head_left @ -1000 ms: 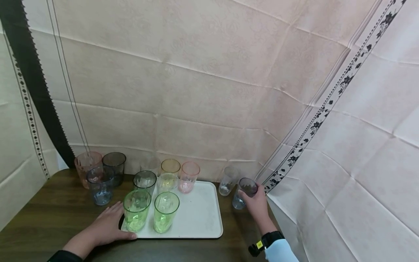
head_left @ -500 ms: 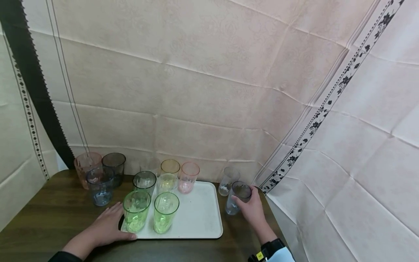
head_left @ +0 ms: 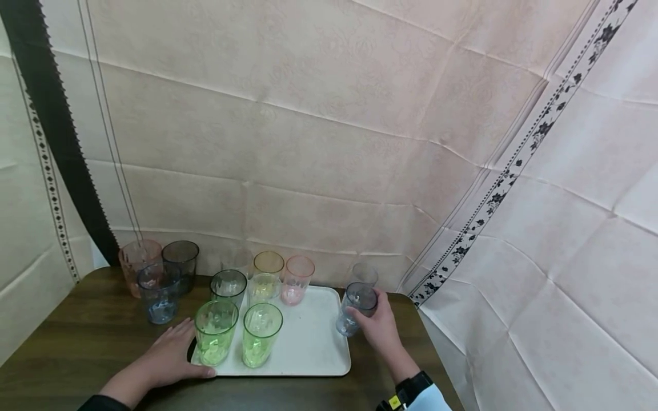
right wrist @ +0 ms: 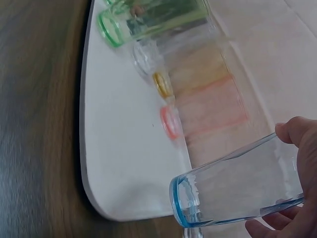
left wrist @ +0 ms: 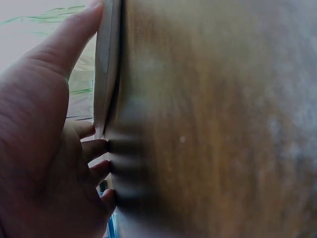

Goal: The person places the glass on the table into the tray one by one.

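Observation:
My right hand grips a bluish drinking glass near its top, over the right edge of the white tray. In the right wrist view the glass's blue base tilts toward the tray corner, close over the rim. My left hand rests against the tray's front left corner, thumb along the front rim, fingers spread along the left side. Just inside that corner stands a green glass, with a second green glass beside it. The left wrist view shows my thumb at the tray edge.
Behind the green ones, a dark-rimmed glass, a clear glass, a yellow glass and a pink glass stand upright. At left are blue, dark and pinkish glasses. Another clear glass stands behind my right hand.
My right hand has carried the bluish glass leftward, from the table right of the tray to the tray's right edge. The left hand and the other glasses stay put.

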A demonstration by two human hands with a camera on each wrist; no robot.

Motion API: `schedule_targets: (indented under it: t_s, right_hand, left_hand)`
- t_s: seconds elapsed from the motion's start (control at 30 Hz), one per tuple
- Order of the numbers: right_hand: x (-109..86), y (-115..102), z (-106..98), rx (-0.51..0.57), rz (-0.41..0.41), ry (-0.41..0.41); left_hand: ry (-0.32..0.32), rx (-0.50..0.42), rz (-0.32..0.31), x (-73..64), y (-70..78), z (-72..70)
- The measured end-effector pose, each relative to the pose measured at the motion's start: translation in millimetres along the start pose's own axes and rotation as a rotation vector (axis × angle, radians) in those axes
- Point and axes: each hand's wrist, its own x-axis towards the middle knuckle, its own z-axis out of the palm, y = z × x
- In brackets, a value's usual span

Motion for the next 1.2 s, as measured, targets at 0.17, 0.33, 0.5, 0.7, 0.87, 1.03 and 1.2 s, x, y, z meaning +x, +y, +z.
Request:
schedule_targets:
  t_s: [0.17,0.33,0.5,0.7,0.87,1.03,1.2]
  right_hand:
    - [-2.6,-10.5,14.3,-0.006,-0.036,-0.007]
    - [-4.9,-20.9,29.0,0.004,-0.056,-0.042]
    - [-6.5,-29.4,46.0,0.040,-0.043,-0.106]
    - [-9.2,-38.9,66.8,0.067,-0.063,-0.151]
    - [-9.7,-45.4,82.1,0.068,-0.076,-0.156]
    - [-7.7,-51.0,92.9,0.092,-0.119,-0.167]
    - [-7.4,-57.3,101.7,0.097,-0.132,-0.177]
  left_hand:
    - [-0.011,0.003,-0.010,0.4,-1.0,1.5]
    - [-0.012,0.006,-0.005,0.6,-2.4,2.1]
    - [-0.011,0.002,-0.006,-0.3,-2.0,1.9]
    - [-0.017,0.000,-0.016,-0.5,0.3,-0.1]
    - [-0.018,-0.002,-0.020,0.3,0.1,-0.1]
    - [-0.032,0.002,-0.029,2.1,-2.7,1.4]
    - [-0.032,-0.001,-0.026,2.4,-2.7,0.9]
